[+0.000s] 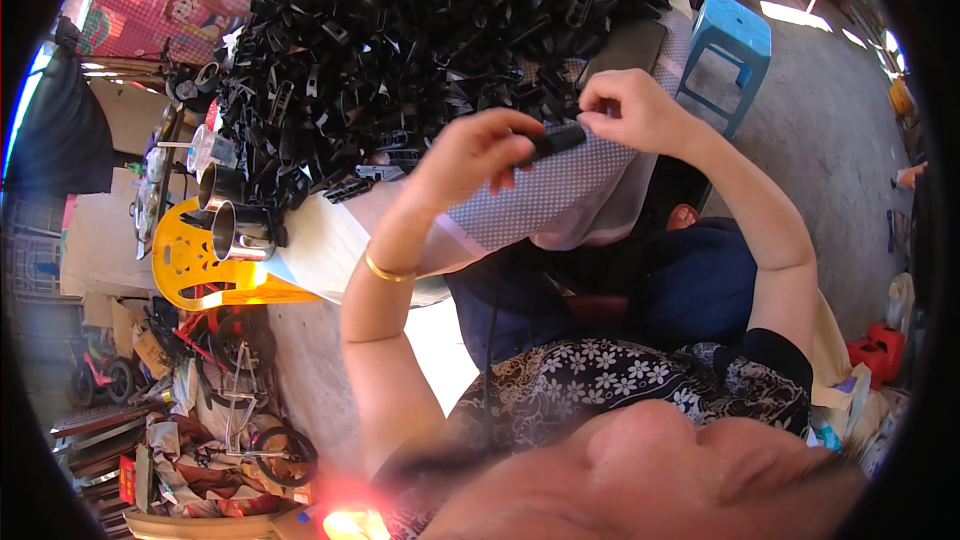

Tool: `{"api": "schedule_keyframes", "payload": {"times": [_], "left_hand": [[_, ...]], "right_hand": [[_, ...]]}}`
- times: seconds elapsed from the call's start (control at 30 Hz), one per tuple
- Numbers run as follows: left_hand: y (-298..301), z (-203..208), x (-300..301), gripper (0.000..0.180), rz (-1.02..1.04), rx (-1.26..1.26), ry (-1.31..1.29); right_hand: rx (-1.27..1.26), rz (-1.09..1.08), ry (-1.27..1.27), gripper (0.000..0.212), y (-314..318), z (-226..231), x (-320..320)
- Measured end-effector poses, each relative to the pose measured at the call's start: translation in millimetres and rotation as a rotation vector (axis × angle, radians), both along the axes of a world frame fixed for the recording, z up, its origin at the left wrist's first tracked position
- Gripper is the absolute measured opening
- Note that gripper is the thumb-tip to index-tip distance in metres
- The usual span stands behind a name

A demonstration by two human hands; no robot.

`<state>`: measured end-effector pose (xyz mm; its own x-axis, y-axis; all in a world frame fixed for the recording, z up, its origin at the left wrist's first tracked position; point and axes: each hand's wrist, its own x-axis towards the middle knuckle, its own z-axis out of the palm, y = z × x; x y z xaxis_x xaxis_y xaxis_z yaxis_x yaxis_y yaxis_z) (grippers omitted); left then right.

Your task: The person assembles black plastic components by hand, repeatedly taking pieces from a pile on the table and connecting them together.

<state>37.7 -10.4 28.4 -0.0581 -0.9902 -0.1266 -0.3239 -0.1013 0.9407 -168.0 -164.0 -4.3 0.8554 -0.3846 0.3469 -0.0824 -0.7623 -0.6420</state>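
My left hand point(466, 160) grips a small, dark, elongated plastic piece point(558, 143) between thumb and fingers, above the near edge of the table. The piece points right, toward my right hand point(640, 112). That hand is closed in a pinch just beyond the piece's right end; whatever its fingertips hold is too small to make out. Behind both hands a large heap of black plastic parts point(400, 40) covers most of the table. A patterned light cloth point(545, 202) hangs over the table's near edge.
A dark flat object point(632, 48) lies at the heap's right side. Metal cups point(240, 232) stand on the left near a yellow plastic chair point(185, 255). A blue stool point(735, 30) is at the right. Bicycles point(235, 340) and clutter fill the lower left.
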Motion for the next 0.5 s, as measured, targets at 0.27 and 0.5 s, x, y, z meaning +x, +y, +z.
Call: {"api": "schedule_keyframes", "payload": {"times": [0.27,0.5], "left_hand": [[10,-17,-46,0.026,-0.038,-0.228,-0.827],[4,-19,-37,0.035,0.044,-0.251,-0.961]], "right_hand": [[0.212,-0.02,0.182,0.014,6,-7,-18],[-0.34,-0.215,0.269,0.017,23,-2,-29]]}}
